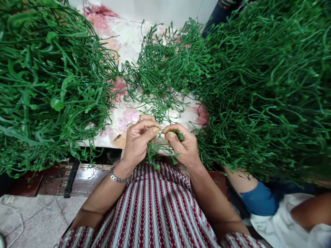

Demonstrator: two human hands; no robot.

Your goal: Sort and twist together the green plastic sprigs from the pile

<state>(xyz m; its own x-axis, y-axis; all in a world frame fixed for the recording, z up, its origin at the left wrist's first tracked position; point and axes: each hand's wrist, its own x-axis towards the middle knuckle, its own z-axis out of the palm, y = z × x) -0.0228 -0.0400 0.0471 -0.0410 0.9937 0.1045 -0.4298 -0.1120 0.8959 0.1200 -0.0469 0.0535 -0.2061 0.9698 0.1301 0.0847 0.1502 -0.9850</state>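
Note:
My left hand (139,139) is closed in a pinch, thumb against forefinger, on a thin green plastic stem (161,130). Close beside it, my right hand (184,146) is also closed, with green plastic sprigs (179,135) bunched in its curled fingers. The fingertips of both hands almost meet in front of my body. Several green sprigs (154,155) hang below and between the hands. Just beyond my fingers lies a loose heap of thin, bud-tipped green stems (173,65). The exact ends of the pieces in my fingers are hidden.
A tall pile of broader green stems (49,82) stands on the left, and a bigger pile of thin stems (263,89) on the right. Beneath them is a floral cloth (129,119). At lower right sits another person, with a blue-clad knee (260,199) near the pile.

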